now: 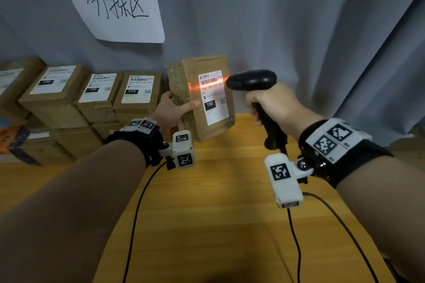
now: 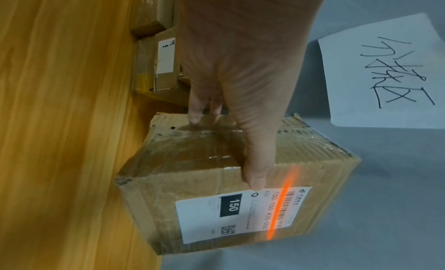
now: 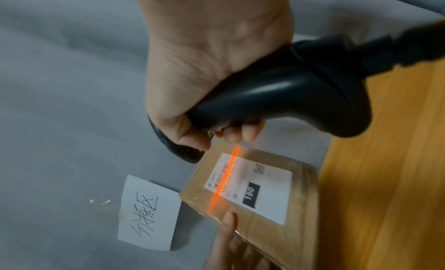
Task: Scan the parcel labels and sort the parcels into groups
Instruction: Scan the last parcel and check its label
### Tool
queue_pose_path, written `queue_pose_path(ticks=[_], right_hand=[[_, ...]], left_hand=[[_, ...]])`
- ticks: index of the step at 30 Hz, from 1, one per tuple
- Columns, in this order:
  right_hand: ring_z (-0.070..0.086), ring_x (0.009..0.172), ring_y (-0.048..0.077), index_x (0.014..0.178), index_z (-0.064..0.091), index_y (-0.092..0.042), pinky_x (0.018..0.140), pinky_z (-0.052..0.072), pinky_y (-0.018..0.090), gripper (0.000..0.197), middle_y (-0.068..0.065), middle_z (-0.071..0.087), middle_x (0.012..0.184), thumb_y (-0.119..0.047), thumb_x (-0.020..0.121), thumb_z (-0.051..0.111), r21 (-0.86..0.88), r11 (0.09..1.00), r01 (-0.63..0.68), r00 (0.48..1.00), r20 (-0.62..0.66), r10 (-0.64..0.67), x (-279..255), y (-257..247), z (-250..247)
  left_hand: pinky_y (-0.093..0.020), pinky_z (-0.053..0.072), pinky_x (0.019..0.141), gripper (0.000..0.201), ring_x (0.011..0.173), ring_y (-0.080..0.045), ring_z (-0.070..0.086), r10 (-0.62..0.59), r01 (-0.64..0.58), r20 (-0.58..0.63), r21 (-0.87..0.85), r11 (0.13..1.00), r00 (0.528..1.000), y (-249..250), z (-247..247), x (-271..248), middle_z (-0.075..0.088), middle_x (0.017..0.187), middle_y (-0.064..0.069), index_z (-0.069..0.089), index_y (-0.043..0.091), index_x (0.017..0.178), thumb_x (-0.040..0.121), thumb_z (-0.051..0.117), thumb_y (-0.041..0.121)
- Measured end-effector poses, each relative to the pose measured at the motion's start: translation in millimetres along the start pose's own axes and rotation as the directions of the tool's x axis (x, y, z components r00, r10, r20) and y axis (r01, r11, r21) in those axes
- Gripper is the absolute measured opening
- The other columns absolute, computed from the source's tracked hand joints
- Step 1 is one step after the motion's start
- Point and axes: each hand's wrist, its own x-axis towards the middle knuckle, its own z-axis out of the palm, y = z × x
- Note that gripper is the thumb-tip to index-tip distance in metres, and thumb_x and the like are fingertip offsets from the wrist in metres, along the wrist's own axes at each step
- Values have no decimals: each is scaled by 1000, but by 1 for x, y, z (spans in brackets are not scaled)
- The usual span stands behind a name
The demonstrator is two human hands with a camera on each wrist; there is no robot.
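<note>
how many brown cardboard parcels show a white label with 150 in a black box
3: one held up in the left hand, label; two in the back row, labels and. Others may be hidden.

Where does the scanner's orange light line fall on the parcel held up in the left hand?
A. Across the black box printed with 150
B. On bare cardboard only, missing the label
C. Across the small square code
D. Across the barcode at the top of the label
D: the orange line crosses the barcode at the top of the held parcel's label, above the black 150 box.

Dim even indoor light, orange scan line glowing on the label (image 1: 213,96), wide-angle bending at edges, right-wrist view blurred
</note>
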Motion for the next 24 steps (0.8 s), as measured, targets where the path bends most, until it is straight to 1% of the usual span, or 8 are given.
queue_pose_path(ticks=[8, 10, 13, 14, 17, 19, 20, 24], right_hand=[[54, 47, 20, 71, 60, -5, 48, 49, 25, 4, 8, 56, 56, -8, 74, 61, -108, 994, -10, 997, 81, 19, 10, -35, -6], [54, 46, 19, 72, 59, -5, 46, 49, 23, 5, 8, 56, 56, -8, 75, 61, -115, 993, -22, 997, 65, 29, 11, -38, -3], [52, 47, 21, 70, 59, -3, 44, 47, 24, 5, 12, 55, 58, -5, 75, 61, -67, 997, -27, 999, 19, 28, 13, -31, 4], [52, 47, 23, 69, 60, -2, 46, 47, 25, 6, 13, 55, 58, -4, 74, 61, -52, 998, -27, 1000, 3, 27, 13, -25, 7], [54, 48, 23, 69, 65, -2, 51, 49, 30, 4, 9, 58, 56, -4, 72, 65, -14, 1000, -13, 999, -45, 12, 13, 0, 19], [54, 46, 21, 69, 65, -3, 51, 50, 31, 6, 7, 57, 53, -2, 74, 66, 22, 1000, 17, 997, -69, -15, 11, 16, 27], [54, 46, 21, 68, 65, -3, 52, 50, 31, 8, 6, 57, 52, -2, 76, 66, 61, 998, 18, 997, -76, -13, 10, 22, 31], [55, 51, 22, 75, 66, 0, 56, 50, 33, 6, 7, 58, 56, -4, 80, 67, 187, 982, 3, 998, -59, 8, 10, 40, 35]], left_hand=[[-42, 54, 91, 98, 112, -18, 58, 7, -5, -38, 39, 999, 999, -6, 7, -1, 54, 132, -2, 24, 13, 148, 72, 84, 26], [-37, 55, 84, 95, 106, -15, 59, -9, 10, -32, 20, 1000, 999, -5, 8, -1, 55, 129, 0, 25, 12, 147, 74, 83, 26], [-22, 52, 62, 78, 90, -3, 60, -14, 14, -5, -19, 1000, 1000, -4, 9, -4, 59, 110, 9, 30, 13, 142, 80, 77, 23], [-22, 54, 63, 77, 92, -3, 61, -23, 24, 14, -41, 999, 1000, -4, 9, -4, 62, 111, 8, 32, 13, 141, 80, 78, 25], [-40, 55, 88, 92, 108, -13, 63, -55, 60, 59, -76, 995, 997, -4, 7, -7, 66, 121, 2, 35, 15, 143, 69, 84, 40], [-45, 53, 92, 101, 110, -15, 64, -64, 70, 81, -69, 995, 995, -5, 6, -10, 67, 121, 2, 37, 16, 142, 60, 86, 48], [-44, 54, 90, 99, 110, -14, 64, -72, 77, 88, -58, 995, 994, -6, 8, -12, 67, 120, 2, 38, 16, 141, 60, 85, 49], [-40, 54, 85, 65, 108, -14, 62, -91, 91, 90, -1, 996, 992, -11, 9, -19, 64, 120, 4, 49, 17, 128, 76, 78, 43]])
